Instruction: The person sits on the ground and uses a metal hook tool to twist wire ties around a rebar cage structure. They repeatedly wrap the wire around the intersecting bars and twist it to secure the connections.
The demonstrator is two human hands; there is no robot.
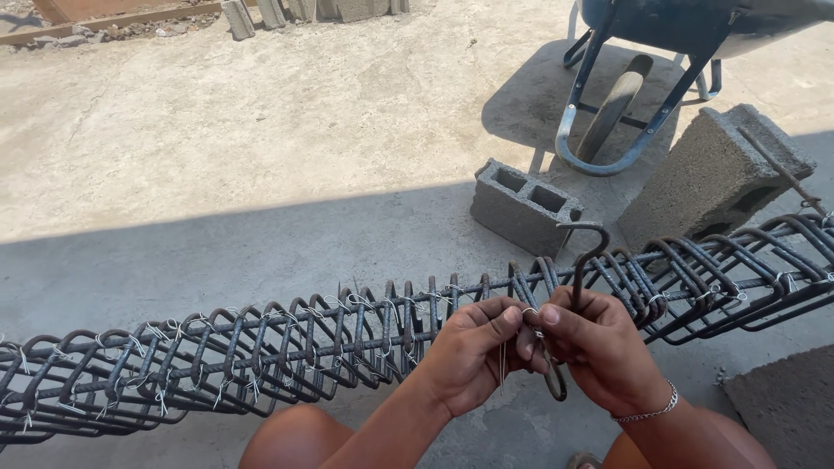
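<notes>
the rebar cage point(347, 343), a long run of dark bars ringed by closely spaced stirrups and bound with pale tie wire, stretches across the view above the concrete floor point(261, 130), its right end rising toward a tilted concrete block. at the cage's near top bar, about midway along, the left hand point(473, 347) pinches a strand of tie wire point(530, 313) between thumb and fingertips, its grip clenched on the wire, with loose wire ends hanging just below. touching it on the right, the right hand point(599, 343) is closed around a hooked metal tying tool point(580, 260), whose curved tip stands up above the cage; a thin silver bracelet point(647, 412) circles that wrist. just behind the cage sits a hollow concrete block point(521, 204), and beside it the larger tilted block point(708, 169). farther behind those stands a blue wheelbarrow point(634, 78) in sunlight. bare knees show just below the cage.
</notes>
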